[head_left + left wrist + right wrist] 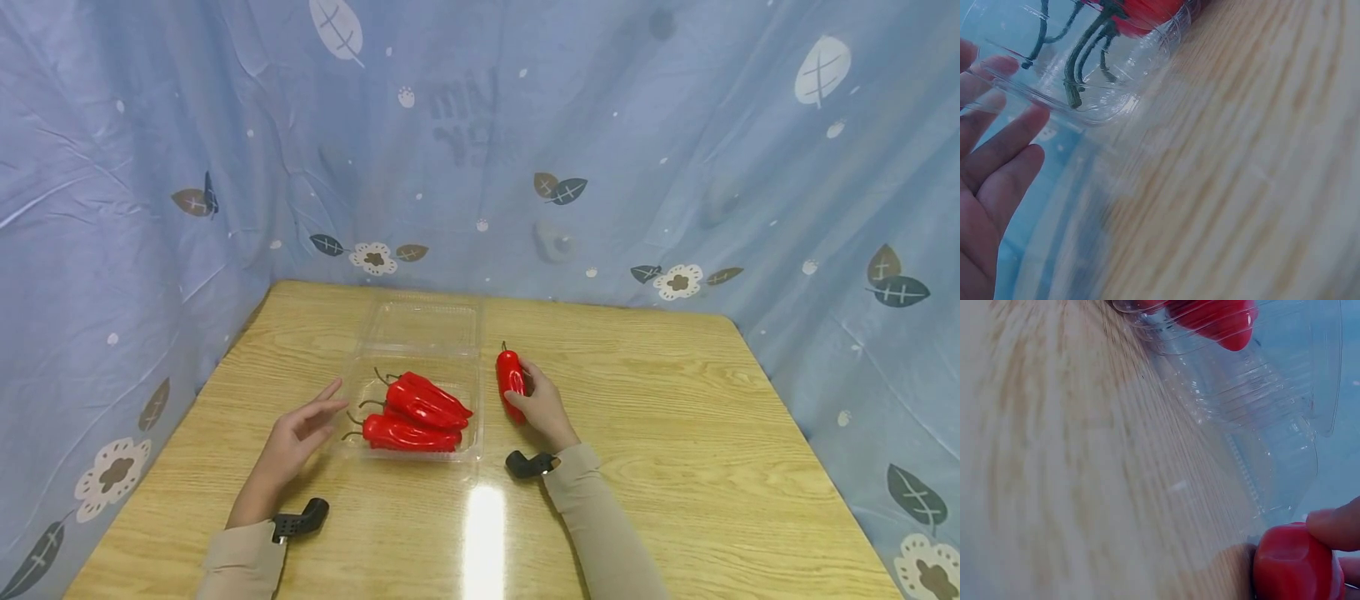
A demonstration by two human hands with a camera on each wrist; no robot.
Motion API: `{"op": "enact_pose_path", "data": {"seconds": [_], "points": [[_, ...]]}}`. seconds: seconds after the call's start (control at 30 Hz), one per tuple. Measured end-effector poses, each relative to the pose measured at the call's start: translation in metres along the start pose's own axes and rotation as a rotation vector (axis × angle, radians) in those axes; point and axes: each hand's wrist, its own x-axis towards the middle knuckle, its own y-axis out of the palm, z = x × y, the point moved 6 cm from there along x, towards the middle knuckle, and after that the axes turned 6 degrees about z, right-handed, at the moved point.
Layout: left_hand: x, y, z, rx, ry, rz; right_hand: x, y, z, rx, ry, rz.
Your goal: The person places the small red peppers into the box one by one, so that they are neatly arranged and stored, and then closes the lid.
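Note:
A clear plastic clamshell box (411, 457) lies with its lid folded back, holding several red peppers (412, 433) whose green stems point left. At the box's left side is my left hand (296, 437), fingers extended and holding nothing. In the left wrist view its fingertips (1036, 115) are right at the box's rim, near the pepper stems (1079, 62). To the right of the box my right hand (542, 407) grips a red pepper (509, 371), thumb on one side, stem pointing away from me. The right wrist view shows this pepper's rounded end (1291, 565) close to the wood surface.
The transparent lid (426, 325) lies flat behind the box. Under everything is a wooden table (660, 417), with blue leaf-patterned curtains (630, 125) along its back and sides. Black wrist cameras (302, 521) sit on both forearms.

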Motion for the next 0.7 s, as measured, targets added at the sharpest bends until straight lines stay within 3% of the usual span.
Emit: {"op": "enact_pose_path", "data": {"seconds": [0.43, 0.7], "points": [[-0.0002, -0.0006, 0.0042, 0.020, -0.035, 0.014, 0.0025, -0.0032, -0.0042, 0.004, -0.022, -0.048], [0.0005, -0.0001, -0.0003, -0.011, 0.012, -0.006, 0.0025, -0.0051, -0.0008, 0.062, -0.038, -0.035]]}}
